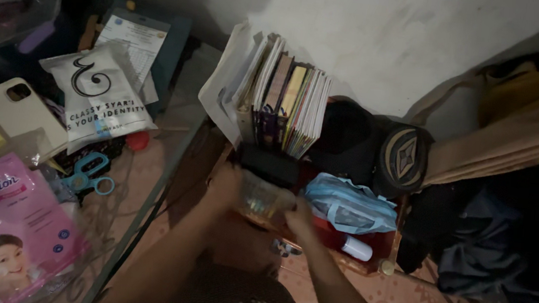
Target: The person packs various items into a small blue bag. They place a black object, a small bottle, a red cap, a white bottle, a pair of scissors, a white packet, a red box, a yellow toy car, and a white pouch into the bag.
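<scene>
While the light is falling off sharply toward the floor, both hands are closing on a small clear container (263,200) in front of a red box (346,248). The left hand (225,185) is gripping its left side and the right hand (299,219) is cupping its right side, fingers wrapped around it; blur is hiding the fingertips and the container's contents. A dark flat object (269,165), too dim to identify, is sitting just behind the container. A row of books (284,103) is standing upright beyond it against the wall. A blue plastic bag (350,207) is lying in the box, beside a white-capped bottle (356,247) that is partly covered. To the left, blue scissors (89,175), a white pouch (100,99) and a pink packet (9,225), cut off by the frame edge, are lying well apart from the hands.
</scene>
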